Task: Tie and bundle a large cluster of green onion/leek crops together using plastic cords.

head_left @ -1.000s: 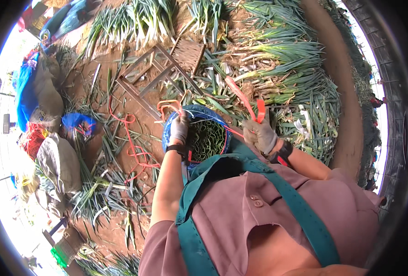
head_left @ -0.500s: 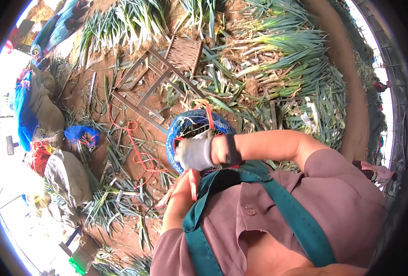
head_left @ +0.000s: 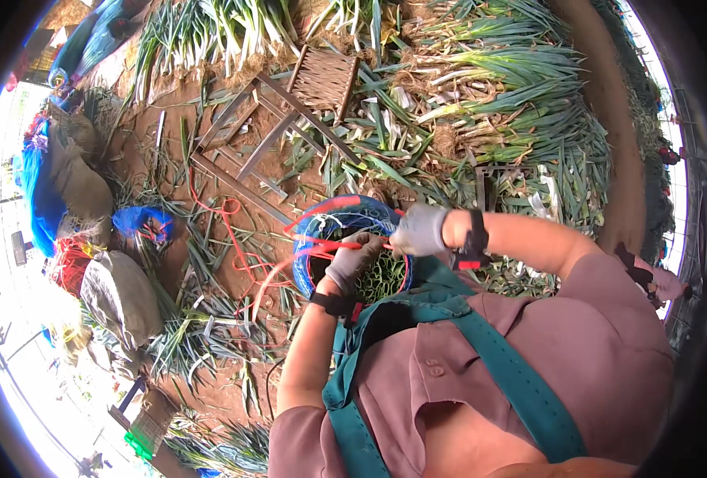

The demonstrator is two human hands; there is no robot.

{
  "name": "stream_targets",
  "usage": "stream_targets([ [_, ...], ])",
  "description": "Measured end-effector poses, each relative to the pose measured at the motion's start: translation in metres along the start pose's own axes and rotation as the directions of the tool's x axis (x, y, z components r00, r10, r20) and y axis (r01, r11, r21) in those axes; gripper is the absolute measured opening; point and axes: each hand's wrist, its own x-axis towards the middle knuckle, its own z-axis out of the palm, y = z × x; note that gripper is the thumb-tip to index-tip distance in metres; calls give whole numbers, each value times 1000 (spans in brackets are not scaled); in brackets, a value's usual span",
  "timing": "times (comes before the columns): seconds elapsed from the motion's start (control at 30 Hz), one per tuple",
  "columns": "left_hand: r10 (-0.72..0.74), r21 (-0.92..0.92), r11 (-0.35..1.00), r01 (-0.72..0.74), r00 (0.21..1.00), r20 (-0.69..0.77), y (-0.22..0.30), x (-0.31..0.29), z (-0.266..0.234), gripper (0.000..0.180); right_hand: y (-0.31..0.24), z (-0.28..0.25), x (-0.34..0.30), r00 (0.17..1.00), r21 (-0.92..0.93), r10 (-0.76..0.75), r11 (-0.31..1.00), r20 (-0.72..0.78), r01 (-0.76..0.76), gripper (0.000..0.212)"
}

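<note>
A round bundle of green stalks wrapped in blue sheeting [head_left: 312, 263] stands upright just in front of my body. A red strap [head_left: 321, 245] runs across its top and trails down to the left over the soil. My left hand [head_left: 352, 260], in a grey glove, is closed on the strap over the bundle's middle. My right hand [head_left: 419, 231], also gloved, grips the same strap at the bundle's upper right edge, forearm reaching in from the right. Both hands nearly touch.
A wooden stool [head_left: 289, 119] lies tipped over on the reddish soil beyond the bundle. Piles of green-leaved stalks [head_left: 497, 103] cover the ground ahead and right. Sacks [head_left: 118, 295], blue cloth [head_left: 142, 223] and loose red straps [head_left: 230, 219] lie at the left.
My right arm swung across from the right to the bundle's top; both hands now meet on the red strap. My left hand moved from the bundle's left rim to its centre.
</note>
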Motion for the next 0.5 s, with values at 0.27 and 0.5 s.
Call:
stream_targets([
  [0.27, 621, 847, -335, -412, 579, 527, 24, 9, -4, 10, 38, 11, 26, 925, -99, -86, 994, -370, 52, 36],
  [0.5, 642, 768, -568, -295, 425, 638, 36, -8, -6, 18, 55, 27, 62, 938, 213, -194, 942, -286, 259, 25],
])
